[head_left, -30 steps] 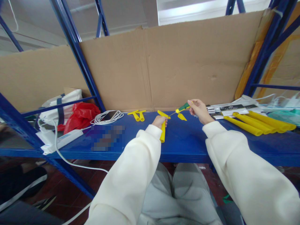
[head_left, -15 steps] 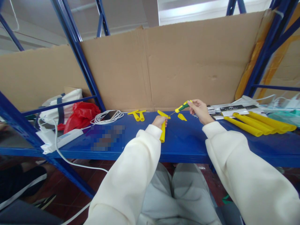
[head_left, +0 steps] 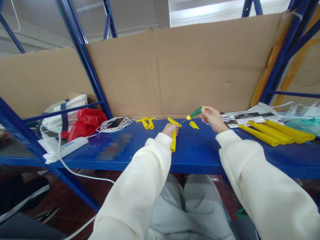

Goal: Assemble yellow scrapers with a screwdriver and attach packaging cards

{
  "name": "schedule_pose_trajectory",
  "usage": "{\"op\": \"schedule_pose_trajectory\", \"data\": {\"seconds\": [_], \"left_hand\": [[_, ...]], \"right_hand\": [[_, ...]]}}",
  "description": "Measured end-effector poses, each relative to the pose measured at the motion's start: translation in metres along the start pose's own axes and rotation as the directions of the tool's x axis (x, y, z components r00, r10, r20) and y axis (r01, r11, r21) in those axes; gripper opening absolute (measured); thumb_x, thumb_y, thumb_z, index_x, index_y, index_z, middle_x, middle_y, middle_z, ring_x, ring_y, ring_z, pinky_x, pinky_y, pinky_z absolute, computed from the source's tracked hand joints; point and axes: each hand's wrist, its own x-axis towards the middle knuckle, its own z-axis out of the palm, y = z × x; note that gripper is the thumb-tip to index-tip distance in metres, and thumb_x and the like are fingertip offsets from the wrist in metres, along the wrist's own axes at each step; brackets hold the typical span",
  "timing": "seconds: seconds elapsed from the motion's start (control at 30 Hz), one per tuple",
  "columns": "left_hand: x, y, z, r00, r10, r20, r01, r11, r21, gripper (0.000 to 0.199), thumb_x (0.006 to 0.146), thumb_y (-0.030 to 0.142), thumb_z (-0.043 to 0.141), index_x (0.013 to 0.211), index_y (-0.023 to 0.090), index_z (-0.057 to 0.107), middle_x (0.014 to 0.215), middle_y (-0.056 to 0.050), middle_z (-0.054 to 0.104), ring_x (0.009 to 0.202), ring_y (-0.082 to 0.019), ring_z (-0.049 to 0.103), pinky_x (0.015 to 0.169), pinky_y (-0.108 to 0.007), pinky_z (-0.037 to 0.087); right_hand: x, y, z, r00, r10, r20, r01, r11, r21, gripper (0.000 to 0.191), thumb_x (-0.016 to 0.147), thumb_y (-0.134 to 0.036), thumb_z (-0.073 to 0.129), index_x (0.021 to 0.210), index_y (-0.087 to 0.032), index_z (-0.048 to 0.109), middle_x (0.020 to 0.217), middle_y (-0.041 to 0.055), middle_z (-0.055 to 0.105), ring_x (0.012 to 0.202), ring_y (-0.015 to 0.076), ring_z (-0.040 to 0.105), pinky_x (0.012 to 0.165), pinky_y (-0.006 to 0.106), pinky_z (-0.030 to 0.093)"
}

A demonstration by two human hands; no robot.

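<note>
1. Screwdriver (head_left: pixel 195 113) has rolled, showing more green than half a second ago.
2. Left grip (head_left: pixel 171 129) is closed around a yellow T-shaped piece (head_left: pixel 173 143); right grip (head_left: pixel 210 117) pinches the screwdriver's end.
3. Just beside the left grip, its tip meets the piece: seemingly screwdriving; the next turn calls for steady alignment.

Surface (head_left: pixel 197 156): runs before the upright cardboard (head_left: pixel 212 66).
Middle: T-piece (head_left: pixel 173 145) in the left hand (head_left: pixel 170 129), screwdriver (head_left: pixel 195 113) reaching it from the right hand (head_left: pixel 212 118) — loose piece (head_left: pixel 194 125) between the hands.
Left: two more T-pieces (head_left: pixel 145 124), then cable (head_left: pixel 112 126) — farther out, plastic bag (head_left: pixel 86 120) behind power strip (head_left: pixel 66 150).
Right: tubes (head_left: pixel 258 134), side by side, before packets (head_left: pixel 250 117).
</note>
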Motion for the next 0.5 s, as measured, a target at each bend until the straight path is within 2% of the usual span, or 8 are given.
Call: {"op": "schedule_pose_trajectory", "data": {"seconds": [0.13, 0.33, 0.5], "left_hand": [[-0.0002, 0.0003, 0.0001, 1.0, -0.001, -0.002, 0.001, 1.0, 0.021, 0.024, 0.086, 0.005, 0.061, 0.066, 0.014, 0.054, 0.045, 0.006, 0.042, 0.037, -0.006, 0.039, 0.042, -0.019, 0.031], [-0.0034, 0.0017, 0.0009, 1.0, 0.002, 0.004, -0.002, 1.0, 0.023, 0.025, 0.087, 0.003, 0.058, 0.065, 0.014, 0.053, 0.045, 0.006, 0.043, 0.037, -0.006, 0.039, 0.041, -0.019, 0.031], [-0.0054, 0.0023, 0.0018, 1.0, 0.006, -0.005, -0.006, 1.0, 0.021, 0.027, 0.088, 0.002, 0.057, 0.064, 0.015, 0.052, 0.044, 0.006, 0.042, 0.036, -0.006, 0.038, 0.04, -0.019, 0.031]], "right_hand": [[-0.0008, -0.001, 0.001, 1.0, -0.009, 0.023, 0.008, 1.0, 0.022, 0.056, 0.059, -0.062, 0.083, 0.091, -0.022, 0.059, 0.054, -0.006, 0.059, 0.041, 0.0085, 0.049, 0.037, 0.02, 0.036], [0.0, 0.0011, 0.0011, 0.998, -0.014, -0.055, 0.012, 0.999, -0.034, 0.055, 0.058, -0.064, 0.082, 0.08, -0.022, 0.054, 0.053, -0.0064, 0.057, 0.04, 0.0073, 0.046, 0.036, 0.019, 0.034], [0.001, 0.0026, 0.0006, 0.997, 0.008, -0.074, -0.011, 0.999, -0.035, 0.056, 0.059, -0.063, 0.082, 0.083, -0.023, 0.052, 0.052, -0.0074, 0.055, 0.04, 0.0079, 0.045, 0.036, 0.019, 0.035]]}}
